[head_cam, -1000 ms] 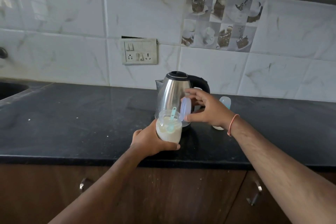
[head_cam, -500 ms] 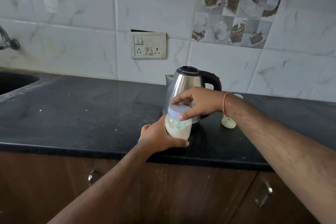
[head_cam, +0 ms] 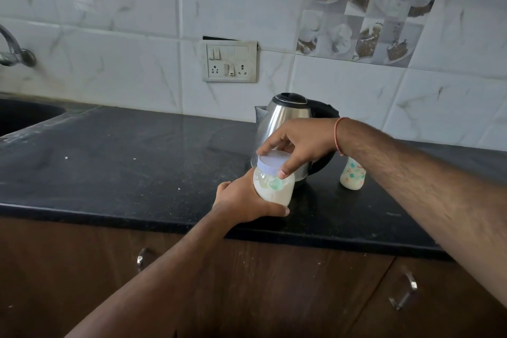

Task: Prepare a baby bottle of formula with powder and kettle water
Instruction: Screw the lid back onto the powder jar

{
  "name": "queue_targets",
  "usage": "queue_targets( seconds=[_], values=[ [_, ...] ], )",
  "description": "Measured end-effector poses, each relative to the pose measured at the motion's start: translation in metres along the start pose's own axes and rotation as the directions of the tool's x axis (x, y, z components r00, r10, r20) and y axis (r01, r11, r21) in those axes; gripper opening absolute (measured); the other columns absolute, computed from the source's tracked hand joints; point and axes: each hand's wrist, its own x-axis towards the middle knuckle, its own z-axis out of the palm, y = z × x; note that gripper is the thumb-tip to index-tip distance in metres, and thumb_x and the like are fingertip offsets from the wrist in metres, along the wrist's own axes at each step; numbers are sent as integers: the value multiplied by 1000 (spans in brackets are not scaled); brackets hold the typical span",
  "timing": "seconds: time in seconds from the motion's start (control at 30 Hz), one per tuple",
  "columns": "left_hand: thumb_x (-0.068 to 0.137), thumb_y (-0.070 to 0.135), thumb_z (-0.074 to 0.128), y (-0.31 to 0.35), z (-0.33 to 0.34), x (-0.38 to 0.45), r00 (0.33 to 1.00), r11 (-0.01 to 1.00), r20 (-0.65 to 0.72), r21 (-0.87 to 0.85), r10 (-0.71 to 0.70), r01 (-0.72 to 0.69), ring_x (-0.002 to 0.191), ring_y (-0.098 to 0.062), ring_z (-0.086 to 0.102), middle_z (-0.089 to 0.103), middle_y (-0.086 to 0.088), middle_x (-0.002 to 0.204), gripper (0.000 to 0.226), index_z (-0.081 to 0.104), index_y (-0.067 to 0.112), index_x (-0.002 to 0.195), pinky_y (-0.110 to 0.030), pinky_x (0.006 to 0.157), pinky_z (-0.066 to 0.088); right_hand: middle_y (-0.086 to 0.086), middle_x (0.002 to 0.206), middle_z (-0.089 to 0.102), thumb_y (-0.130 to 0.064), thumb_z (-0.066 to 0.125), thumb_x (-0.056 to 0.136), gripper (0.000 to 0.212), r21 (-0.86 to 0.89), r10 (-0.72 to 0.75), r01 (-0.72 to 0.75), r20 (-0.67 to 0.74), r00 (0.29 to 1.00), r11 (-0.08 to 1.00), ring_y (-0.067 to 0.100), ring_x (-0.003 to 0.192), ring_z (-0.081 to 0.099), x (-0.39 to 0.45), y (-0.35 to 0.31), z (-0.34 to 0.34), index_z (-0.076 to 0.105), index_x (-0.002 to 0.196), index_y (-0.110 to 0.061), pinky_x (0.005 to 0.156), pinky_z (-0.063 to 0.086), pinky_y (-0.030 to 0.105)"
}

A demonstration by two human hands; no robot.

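Observation:
My left hand [head_cam: 241,197] grips a clear jar of white formula powder [head_cam: 273,186] from the left, holding it just above the black counter [head_cam: 123,162]; a green scoop shows inside it. My right hand [head_cam: 299,143] comes from above and curls its fingers round the jar's pale lid [head_cam: 274,160], which sits on the jar's mouth. Behind them stands a steel kettle [head_cam: 285,115] with a black lid and handle. A baby bottle [head_cam: 353,173] with white liquid and printed shapes stands to the kettle's right, its top hidden by my right forearm.
A dark sink [head_cam: 24,115] and a tap [head_cam: 13,52] sit at the far left. A switch and socket plate [head_cam: 230,62] is on the tiled wall. Wooden cupboard doors with metal handles [head_cam: 404,293] run below the counter's front edge.
The lid went from held beside the open jar to sitting on its mouth, and my right hand now grips it from above. The view shifted closer and leftward.

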Motion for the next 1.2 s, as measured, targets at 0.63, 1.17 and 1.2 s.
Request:
queue_targets(
  seconds=[0.63, 1.17, 1.2],
  values=[
    [56, 80, 87, 2, 0, -4, 999, 1000, -41, -6, -23, 23, 119, -4, 58, 63, 28, 124, 100, 41, 51, 141, -46, 121, 37, -18, 144, 60, -62, 81, 85, 78, -113, 94, -108, -122, 988, 988, 10, 129, 58, -20, -9, 11, 55, 154, -36, 108, 47, 32],
    [51, 80, 88, 2, 2, -6, 996, 1000, -84, 0, -22, 22, 118, -6, 61, 65, 28, 123, 105, 45, 49, 142, -40, 115, 45, -16, 134, 62, -50, 72, 95, 62, -118, 93, -115, -172, 981, 986, 6, 109, 55, -18, -15, 18, 56, 153, -34, 83, 42, 21],
    [52, 80, 88, 2, 2, -6, 996, 1000, -84, -3, -22, 21, 116, -5, 61, 65, 28, 122, 104, 45, 49, 142, -40, 115, 45, -14, 131, 64, -57, 70, 95, 59, -148, 98, -126, -180, 979, 981, 9, 111, 58, -16, -16, 20, 61, 148, -31, 85, 45, 25]
  ],
)
